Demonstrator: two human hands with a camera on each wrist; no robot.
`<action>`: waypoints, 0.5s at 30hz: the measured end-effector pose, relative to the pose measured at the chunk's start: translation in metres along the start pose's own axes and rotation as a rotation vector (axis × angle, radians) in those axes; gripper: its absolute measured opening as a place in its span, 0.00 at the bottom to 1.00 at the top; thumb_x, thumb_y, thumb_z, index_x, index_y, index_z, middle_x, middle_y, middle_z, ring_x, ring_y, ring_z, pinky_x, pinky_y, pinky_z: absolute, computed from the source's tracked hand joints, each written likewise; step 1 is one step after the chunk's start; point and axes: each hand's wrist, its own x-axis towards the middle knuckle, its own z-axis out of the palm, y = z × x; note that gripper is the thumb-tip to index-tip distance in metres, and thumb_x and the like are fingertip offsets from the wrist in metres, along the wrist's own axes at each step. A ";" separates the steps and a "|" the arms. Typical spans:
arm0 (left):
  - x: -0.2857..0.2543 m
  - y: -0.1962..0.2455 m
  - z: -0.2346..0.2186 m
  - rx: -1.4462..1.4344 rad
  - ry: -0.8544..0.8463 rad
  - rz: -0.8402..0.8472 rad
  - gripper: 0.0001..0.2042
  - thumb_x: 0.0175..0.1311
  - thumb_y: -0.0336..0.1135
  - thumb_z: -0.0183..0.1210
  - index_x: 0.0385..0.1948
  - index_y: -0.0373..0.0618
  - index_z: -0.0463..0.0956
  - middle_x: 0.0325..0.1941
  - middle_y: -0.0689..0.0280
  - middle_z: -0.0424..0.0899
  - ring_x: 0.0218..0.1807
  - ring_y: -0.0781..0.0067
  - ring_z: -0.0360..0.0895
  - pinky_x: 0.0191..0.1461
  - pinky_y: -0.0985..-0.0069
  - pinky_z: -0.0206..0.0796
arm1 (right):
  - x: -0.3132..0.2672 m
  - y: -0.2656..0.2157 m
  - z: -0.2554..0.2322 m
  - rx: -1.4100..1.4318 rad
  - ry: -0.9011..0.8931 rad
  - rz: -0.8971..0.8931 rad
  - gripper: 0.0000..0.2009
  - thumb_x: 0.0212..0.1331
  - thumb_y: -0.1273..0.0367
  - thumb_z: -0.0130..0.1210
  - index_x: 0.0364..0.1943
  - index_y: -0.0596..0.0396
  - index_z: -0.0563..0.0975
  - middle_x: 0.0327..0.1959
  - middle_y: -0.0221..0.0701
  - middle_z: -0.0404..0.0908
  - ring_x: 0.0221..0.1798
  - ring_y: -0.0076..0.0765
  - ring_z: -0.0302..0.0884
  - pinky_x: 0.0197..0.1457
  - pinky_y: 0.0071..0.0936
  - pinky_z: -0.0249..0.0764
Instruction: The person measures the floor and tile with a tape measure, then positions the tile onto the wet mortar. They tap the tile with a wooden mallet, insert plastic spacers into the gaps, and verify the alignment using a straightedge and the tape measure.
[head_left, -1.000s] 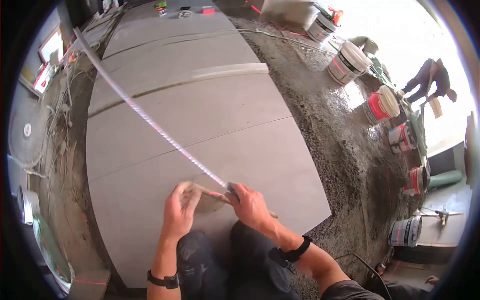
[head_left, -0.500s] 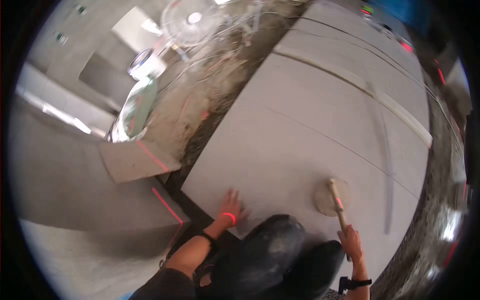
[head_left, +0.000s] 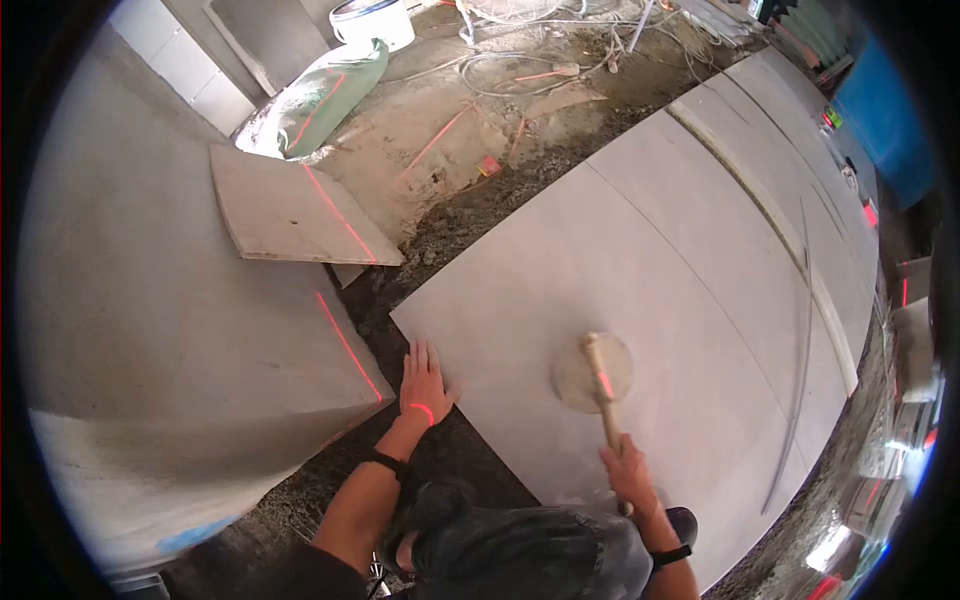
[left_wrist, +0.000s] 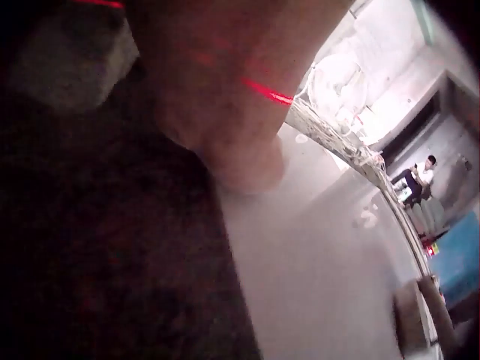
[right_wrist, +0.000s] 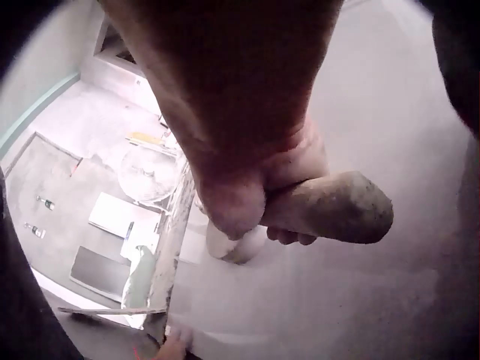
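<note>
My right hand [head_left: 630, 472] grips the wooden handle of a mallet [head_left: 606, 402] with a wide, round, beige head, held over the large grey tile [head_left: 500, 300]. In the right wrist view, the thick butt of the mallet handle [right_wrist: 352, 206] sticks out of the fist. My left hand [head_left: 425, 385] lies at the near left corner edge of the tile with its fingers straight. In the left wrist view, the left hand [left_wrist: 240, 157] is dark at the tile's edge, its fingers mostly hidden. A long thin strip [head_left: 797, 400] lies on the tile to the right.
A bare slab [head_left: 300, 205] juts out at the left, above a grey block [head_left: 220, 330]. Beyond the rough ground stand a green bag [head_left: 340, 100] and a white bucket [head_left: 375, 25]. A pale bar [head_left: 770, 210] crosses the tiles. A person [left_wrist: 420, 176] sits farther back.
Both hands were together on the mallet and the long strip; the strip now lies on the tile. My left hand has moved to the tile's left edge, and the view has swung left.
</note>
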 end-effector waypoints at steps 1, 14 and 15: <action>-0.006 -0.001 -0.007 -0.013 -0.108 0.026 0.50 0.64 0.60 0.60 0.74 0.27 0.47 0.83 0.42 0.42 0.84 0.43 0.37 0.85 0.52 0.34 | -0.001 -0.017 0.011 0.039 -0.045 0.048 0.20 0.67 0.55 0.56 0.49 0.59 0.72 0.35 0.59 0.81 0.43 0.73 0.79 0.42 0.59 0.73; -0.003 0.002 -0.024 -0.101 -0.194 -0.036 0.60 0.50 0.61 0.72 0.74 0.25 0.47 0.82 0.40 0.41 0.83 0.41 0.39 0.83 0.52 0.41 | -0.007 -0.149 0.038 0.047 -0.022 -0.131 0.18 0.73 0.58 0.49 0.45 0.62 0.71 0.28 0.57 0.80 0.37 0.72 0.79 0.41 0.64 0.71; -0.004 0.001 -0.021 -0.103 -0.176 -0.025 0.59 0.50 0.60 0.72 0.73 0.25 0.47 0.82 0.40 0.42 0.83 0.41 0.39 0.83 0.52 0.41 | -0.008 -0.145 0.040 0.045 -0.036 -0.125 0.18 0.73 0.58 0.49 0.45 0.62 0.71 0.28 0.57 0.80 0.37 0.72 0.79 0.41 0.64 0.71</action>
